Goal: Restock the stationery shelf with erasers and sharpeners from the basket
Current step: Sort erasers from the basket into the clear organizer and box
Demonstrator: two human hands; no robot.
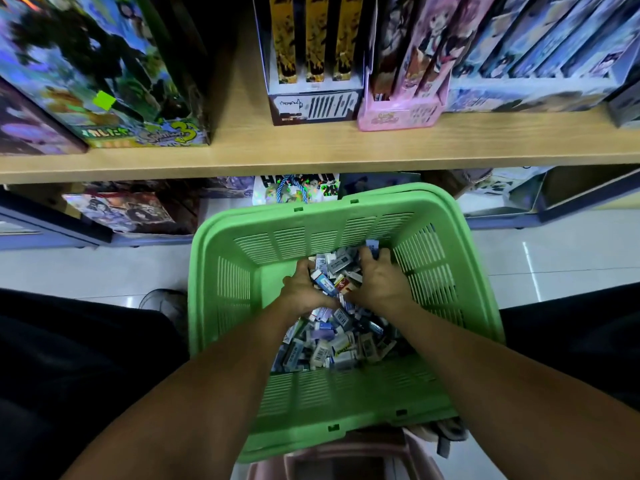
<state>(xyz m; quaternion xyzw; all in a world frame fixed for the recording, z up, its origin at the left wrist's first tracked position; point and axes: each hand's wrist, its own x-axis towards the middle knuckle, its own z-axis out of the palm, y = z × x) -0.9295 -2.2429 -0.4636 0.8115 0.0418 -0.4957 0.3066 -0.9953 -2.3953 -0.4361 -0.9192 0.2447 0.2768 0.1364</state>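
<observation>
A green slatted plastic basket (pixel 460 258) stands in front of me, below the wooden shelf (pixel 311 150). Its bottom is covered by a heap of small wrapped erasers (pixel 337 341) in white, grey, blue and red. Both my hands are down inside the basket, cupped around a pile of erasers between them. My left hand (pixel 304 289) curls its fingers round the pile from the left. My right hand (pixel 381 278) curls round it from the right. The fingertips are buried among the erasers. I cannot pick out any sharpeners.
On the shelf stand a large green printed box (pixel 104 71) at left, a black display box of pens (pixel 311 64), a pink display box (pixel 401 112) and blue boxes (pixel 536 64) at right. Lower shelves with printed goods lie behind the basket. A pink stool (pixel 346 459) is under the basket.
</observation>
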